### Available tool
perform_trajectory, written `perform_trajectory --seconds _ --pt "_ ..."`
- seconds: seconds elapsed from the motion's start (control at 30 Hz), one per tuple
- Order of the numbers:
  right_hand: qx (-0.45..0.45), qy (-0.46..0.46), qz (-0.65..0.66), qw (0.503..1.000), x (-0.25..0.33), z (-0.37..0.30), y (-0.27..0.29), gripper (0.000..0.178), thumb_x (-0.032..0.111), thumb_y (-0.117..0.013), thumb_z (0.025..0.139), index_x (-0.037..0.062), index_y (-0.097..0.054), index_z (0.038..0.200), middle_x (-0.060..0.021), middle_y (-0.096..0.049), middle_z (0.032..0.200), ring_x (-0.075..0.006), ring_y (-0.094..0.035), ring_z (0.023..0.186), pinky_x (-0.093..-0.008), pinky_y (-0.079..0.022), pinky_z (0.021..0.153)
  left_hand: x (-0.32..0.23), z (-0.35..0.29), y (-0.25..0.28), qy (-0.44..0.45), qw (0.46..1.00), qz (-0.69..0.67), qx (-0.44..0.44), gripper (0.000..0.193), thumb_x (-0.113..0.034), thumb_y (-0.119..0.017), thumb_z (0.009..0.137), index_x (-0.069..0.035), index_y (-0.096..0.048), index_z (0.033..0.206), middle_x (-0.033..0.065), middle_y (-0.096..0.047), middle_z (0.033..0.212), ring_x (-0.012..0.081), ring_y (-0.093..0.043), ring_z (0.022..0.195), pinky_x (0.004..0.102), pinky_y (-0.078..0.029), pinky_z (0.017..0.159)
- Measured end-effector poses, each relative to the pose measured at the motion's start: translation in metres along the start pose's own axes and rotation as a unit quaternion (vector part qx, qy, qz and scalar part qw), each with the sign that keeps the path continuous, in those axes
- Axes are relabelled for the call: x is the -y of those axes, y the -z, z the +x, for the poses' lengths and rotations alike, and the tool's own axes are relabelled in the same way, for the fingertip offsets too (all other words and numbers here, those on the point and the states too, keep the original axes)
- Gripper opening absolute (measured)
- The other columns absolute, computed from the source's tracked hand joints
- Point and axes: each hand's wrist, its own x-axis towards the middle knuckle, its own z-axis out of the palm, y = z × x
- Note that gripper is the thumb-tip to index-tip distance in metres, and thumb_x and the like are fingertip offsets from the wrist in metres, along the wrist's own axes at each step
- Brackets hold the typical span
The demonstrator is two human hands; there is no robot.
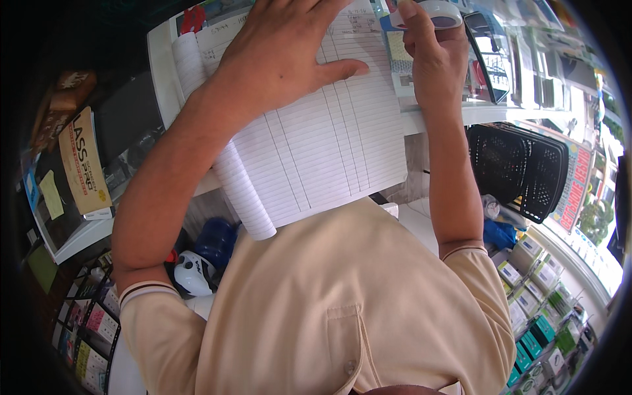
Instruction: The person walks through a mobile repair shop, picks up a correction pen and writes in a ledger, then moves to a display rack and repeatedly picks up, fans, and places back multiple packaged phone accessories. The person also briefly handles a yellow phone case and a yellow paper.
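A lined notebook (316, 155) with hand-drawn columns lies at the edge of the counter, some handwriting near its top. Its left-hand pages curl into a roll (247, 191). Across the upper part of the page my left hand (280, 56) rests with its thumb stretched out and fingers apart; the fingertips run past the top of the picture. To the right of the notebook, my right hand (438, 62) is closed around a white roll of tape (444, 12), thumb pointing up. Part of the roll is hidden by the fingers.
Right of my right hand, a black-edged flat device (486, 59) lies on the glass counter. Black perforated baskets (520, 164) stand below it. A tan box (85, 161) is at the left, and packaged goods (543, 283) hang at the lower right.
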Motion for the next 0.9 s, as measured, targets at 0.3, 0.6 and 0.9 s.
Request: perform_trajectory --seconds 0.3,0.6,0.9 --pt "0.029 0.02 0.028 0.999 -0.005 -0.004 -0.002 0.023 0.022 -0.076 0.097 0.0007 -0.07 0.1 0.001 -0.068 0.085 -0.0066 -0.059 0.077 -0.024 -0.046 0.067 -0.004 0.001 0.002 0.008 1.0 -0.007 0.007 0.081 -0.042 -0.079 0.089 0.001 -0.044 0.148 0.0186 -0.046 0.149 0.0353 -0.04 0.142 0.0468 -0.033 0.119" --pt "0.064 0.012 -0.048 0.997 0.001 -0.003 -0.003 0.023 0.02 -0.077 0.095 -0.0005 -0.069 0.1 0.0008 -0.068 0.085 -0.0061 -0.06 0.074 -0.0239 -0.047 0.066 -0.002 0.001 0.002 0.017 1.0 0.002 0.021 0.082 -0.043 -0.078 0.09 0.0 -0.042 0.15 0.0182 -0.043 0.151 0.0351 -0.038 0.144 0.0472 -0.03 0.12" --pt "0.039 0.038 -0.042 0.998 0.004 -0.003 -0.006 0.032 0.016 -0.077 0.092 -0.0013 -0.06 0.113 -0.0007 -0.067 0.088 -0.0066 -0.06 0.076 -0.0235 -0.049 0.067 -0.001 0.0 0.001 0.005 1.0 0.006 0.01 0.082 -0.042 -0.078 0.09 0.001 -0.042 0.15 0.0192 -0.043 0.151 0.0351 -0.038 0.144 0.0475 -0.031 0.12"
